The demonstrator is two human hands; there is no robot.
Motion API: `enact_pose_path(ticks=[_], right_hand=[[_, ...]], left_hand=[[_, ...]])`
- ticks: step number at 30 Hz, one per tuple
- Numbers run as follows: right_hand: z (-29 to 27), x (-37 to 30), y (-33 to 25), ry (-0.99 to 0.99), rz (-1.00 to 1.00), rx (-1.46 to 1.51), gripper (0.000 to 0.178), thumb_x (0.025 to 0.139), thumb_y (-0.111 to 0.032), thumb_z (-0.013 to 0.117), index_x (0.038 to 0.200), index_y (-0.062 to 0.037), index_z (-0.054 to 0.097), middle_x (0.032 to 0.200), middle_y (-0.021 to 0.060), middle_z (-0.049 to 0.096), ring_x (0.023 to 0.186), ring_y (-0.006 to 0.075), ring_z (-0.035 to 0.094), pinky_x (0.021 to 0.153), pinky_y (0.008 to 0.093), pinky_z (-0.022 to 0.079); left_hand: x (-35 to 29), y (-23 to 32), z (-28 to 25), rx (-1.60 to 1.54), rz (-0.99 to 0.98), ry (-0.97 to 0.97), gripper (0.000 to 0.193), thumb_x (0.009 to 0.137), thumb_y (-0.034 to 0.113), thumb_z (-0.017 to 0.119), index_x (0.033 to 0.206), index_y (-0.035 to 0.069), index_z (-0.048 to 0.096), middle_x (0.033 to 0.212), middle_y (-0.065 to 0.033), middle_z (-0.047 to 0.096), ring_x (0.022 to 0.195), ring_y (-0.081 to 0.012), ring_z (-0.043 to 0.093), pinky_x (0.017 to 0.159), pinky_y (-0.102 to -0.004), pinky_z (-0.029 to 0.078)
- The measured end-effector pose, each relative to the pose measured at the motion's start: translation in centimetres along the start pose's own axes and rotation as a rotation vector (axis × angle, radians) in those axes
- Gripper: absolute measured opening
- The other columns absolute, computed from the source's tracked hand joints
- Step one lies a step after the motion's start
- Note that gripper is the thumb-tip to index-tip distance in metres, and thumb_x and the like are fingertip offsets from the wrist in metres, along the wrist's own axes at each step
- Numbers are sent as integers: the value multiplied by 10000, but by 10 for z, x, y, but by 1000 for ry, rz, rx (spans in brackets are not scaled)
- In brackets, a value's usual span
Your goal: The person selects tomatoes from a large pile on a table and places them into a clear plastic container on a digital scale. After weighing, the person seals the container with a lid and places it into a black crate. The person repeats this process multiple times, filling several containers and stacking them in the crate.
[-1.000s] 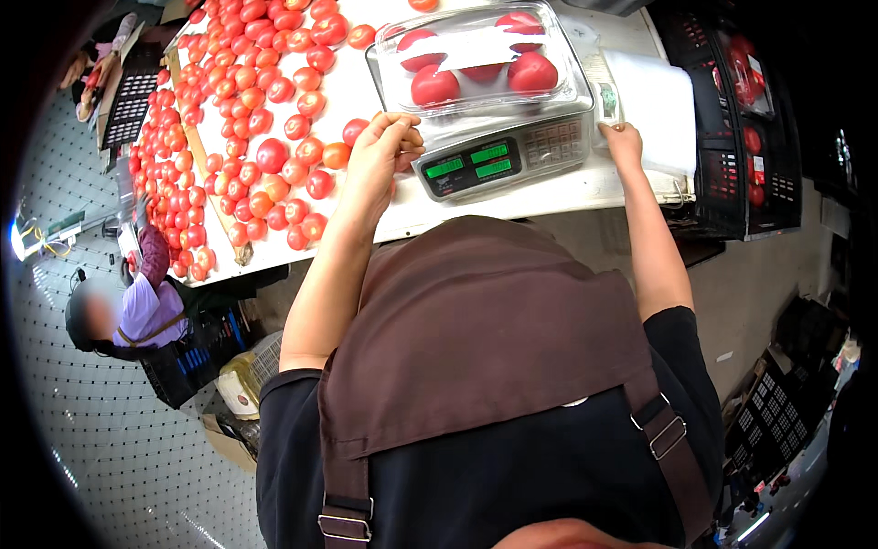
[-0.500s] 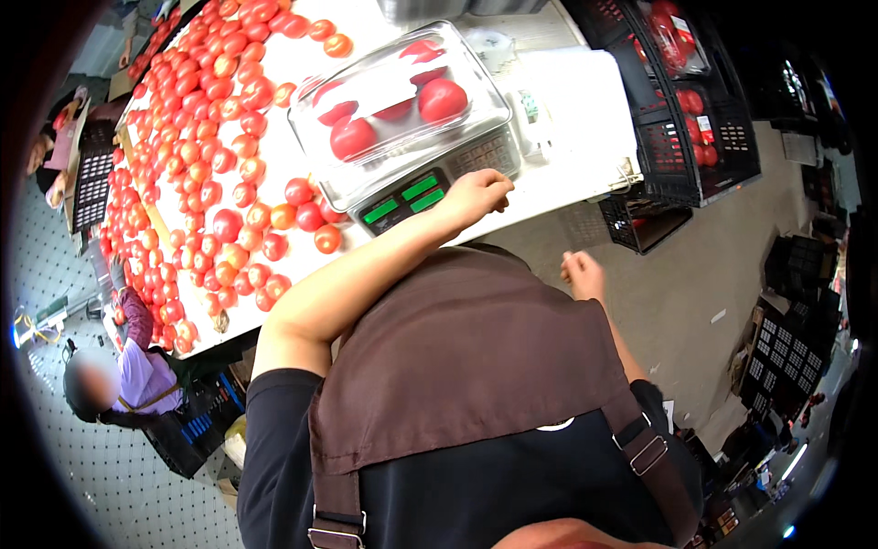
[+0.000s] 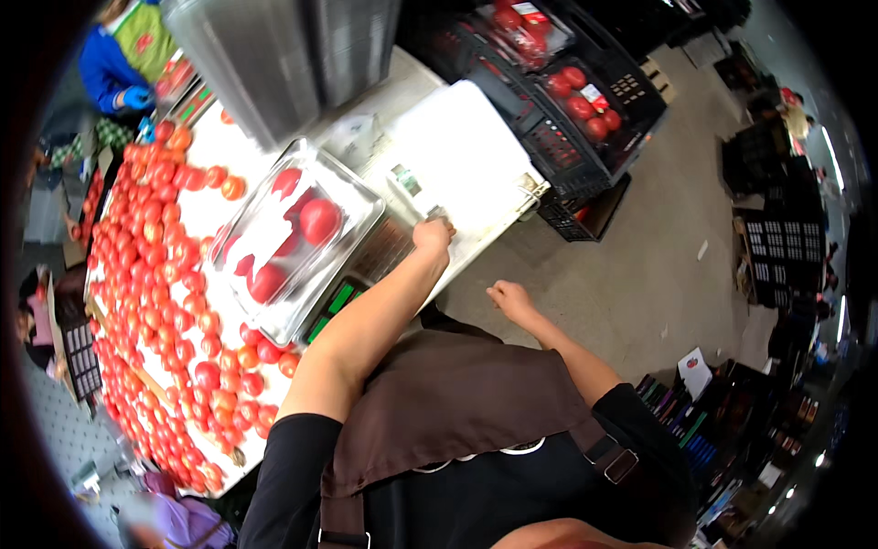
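Note:
Just right of the scale, my left hand [image 3: 433, 235] reaches over the table edge with its fingers curled down. A small greyish bit shows at its fingertips, too small to name. My right hand [image 3: 512, 301] hangs in the air off the table's front edge, fingers loosely closed, nothing visible in them. A clear plastic container [image 3: 291, 240] with several red tomatoes and a white patch on top sits on the scale [image 3: 384, 249]. Its green-lit display [image 3: 331, 311] is partly behind my left forearm. White sheets [image 3: 457, 156] lie beyond my left hand.
Loose tomatoes [image 3: 174, 302] cover the table's left side. Tall stacks of clear containers [image 3: 265, 64] stand at the back. Black crates [image 3: 540, 137] at the right hold packed tomatoes. A blue-gloved co-worker [image 3: 114, 69] is at the far left; a person in purple [image 3: 187, 522] is lower left.
The view has turned and shifted, bringing the container stacks into sight. My left hand has moved right, from the scale's front corner towards the white sheets. My right hand stays off the table.

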State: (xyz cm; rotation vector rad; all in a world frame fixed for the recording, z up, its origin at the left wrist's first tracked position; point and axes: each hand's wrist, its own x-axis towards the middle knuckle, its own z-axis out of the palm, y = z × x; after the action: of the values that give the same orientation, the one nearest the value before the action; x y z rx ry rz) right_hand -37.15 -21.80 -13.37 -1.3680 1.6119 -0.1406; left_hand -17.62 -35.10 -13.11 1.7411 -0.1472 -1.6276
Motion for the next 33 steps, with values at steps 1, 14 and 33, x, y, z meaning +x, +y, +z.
enact_pose_path(ticks=[1,14,33], right_hand=[[1,1,-3,-26,14,1,320,923,-303,582,825,0,613,705,110,651,651,223,619,649,367,484],[15,-10,13,-118,127,196,319,926,-282,584,760,-11,612,672,93,640,603,161,608,587,319,489],[108,-36,-254,-620,-85,498,303,971,-284,565,798,-36,587,694,31,604,606,104,533,580,262,441]], left_hand=[[9,-4,3,-24,-6,35,244,881,31,458,1090,-55,549,907,-139,678,748,-252,684,604,-329,485],[8,-27,36,552,203,256,283,800,78,651,1059,-34,671,1050,-257,670,1003,-348,659,805,-393,507],[-102,147,-281,1027,1212,696,427,737,310,761,1053,63,615,1225,-123,545,1202,-333,455,1014,-443,339]])
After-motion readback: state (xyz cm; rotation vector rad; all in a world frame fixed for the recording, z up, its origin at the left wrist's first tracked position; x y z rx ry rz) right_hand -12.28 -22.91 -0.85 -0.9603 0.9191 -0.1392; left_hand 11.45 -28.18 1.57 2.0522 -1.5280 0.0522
